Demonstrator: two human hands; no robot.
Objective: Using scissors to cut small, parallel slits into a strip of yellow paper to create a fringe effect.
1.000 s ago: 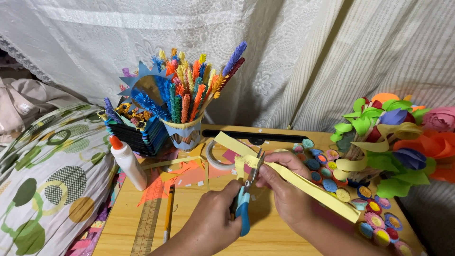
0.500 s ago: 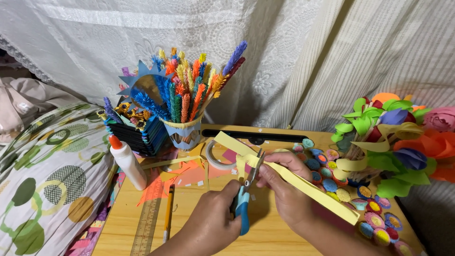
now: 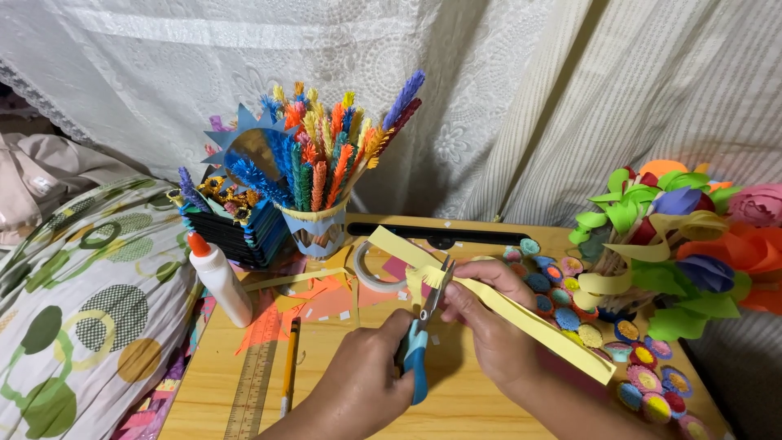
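Wooden tabletop (image 3: 204, 391) has a cup of pipe cleaners (image 3: 319, 175) at the back. Over it, right hand (image 3: 489, 326) grip pinches a long yellow paper strip (image 3: 521, 318); left hand (image 3: 366, 387) grip is closed round blue-handled scissors (image 3: 419, 350), blades at the strip's fringed edge.

Soft, even indoor light fills the frame, brightest on the white lace curtain (image 3: 456, 90) across the top. Colours stay vivid and focus is sharp at centre. A short, soft shadow lies on the wooden table (image 3: 204, 383) under the hands. The lower corners bend slightly, with no glare anywhere.
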